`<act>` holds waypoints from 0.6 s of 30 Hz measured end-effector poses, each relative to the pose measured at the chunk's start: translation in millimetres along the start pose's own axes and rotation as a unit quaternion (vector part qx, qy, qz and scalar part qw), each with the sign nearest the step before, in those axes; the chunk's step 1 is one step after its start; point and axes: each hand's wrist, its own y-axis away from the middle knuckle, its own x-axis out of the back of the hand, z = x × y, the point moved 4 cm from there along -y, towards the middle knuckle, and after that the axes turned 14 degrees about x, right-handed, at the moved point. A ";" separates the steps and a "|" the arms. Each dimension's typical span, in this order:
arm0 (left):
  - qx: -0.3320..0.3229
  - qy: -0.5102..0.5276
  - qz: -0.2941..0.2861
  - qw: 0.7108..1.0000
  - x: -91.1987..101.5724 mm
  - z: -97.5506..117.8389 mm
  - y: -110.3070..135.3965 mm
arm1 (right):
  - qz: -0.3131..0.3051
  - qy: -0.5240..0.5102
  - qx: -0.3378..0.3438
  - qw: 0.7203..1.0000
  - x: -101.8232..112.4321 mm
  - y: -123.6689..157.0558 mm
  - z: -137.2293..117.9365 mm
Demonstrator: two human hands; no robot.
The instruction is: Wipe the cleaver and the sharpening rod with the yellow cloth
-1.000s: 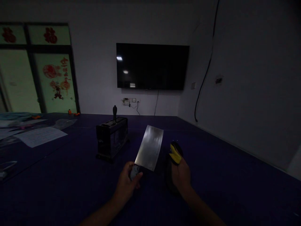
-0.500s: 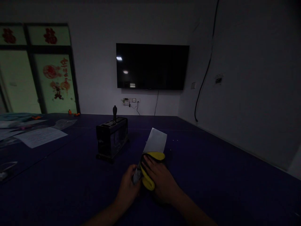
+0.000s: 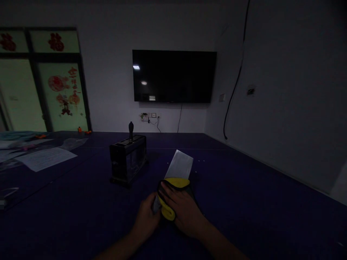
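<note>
A cleaver with a broad pale blade [image 3: 179, 165] points away from me over the purple table. My left hand [image 3: 148, 216] is closed around its near end, where a little grey shows between the fingers. A yellow cloth with a dark edge [image 3: 177, 182] is folded over the near part of the blade. My right hand [image 3: 184, 209] presses this cloth onto the blade with its fingers laid over it. Most of the cleaver's near end is hidden. To the left stands a black knife block [image 3: 128, 159] with one dark handle [image 3: 131, 130] sticking up.
Sheets of paper [image 3: 47, 159] and a clear plastic bag [image 3: 73, 143] lie at the left on the purple table [image 3: 244, 202]. Small orange things [image 3: 79, 129] sit near the far edge. A television [image 3: 175, 76] hangs on the wall; a black cable [image 3: 235, 88] runs down at the right.
My right hand and the cloth have shifted slightly left and down over the blade. The left hand keeps its hold; the view has turned a little.
</note>
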 end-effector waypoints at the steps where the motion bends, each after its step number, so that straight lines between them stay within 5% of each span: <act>1: 0.000 -0.001 0.003 1.000 0.4 1.7 0.4 | -0.005 -0.002 0.000 1.000 0.6 -0.1 0.1; 18: 0.019 0.050 0.020 0.998 5.0 3.5 0.0 | 0.024 0.036 0.017 0.999 5.5 1.6 3.3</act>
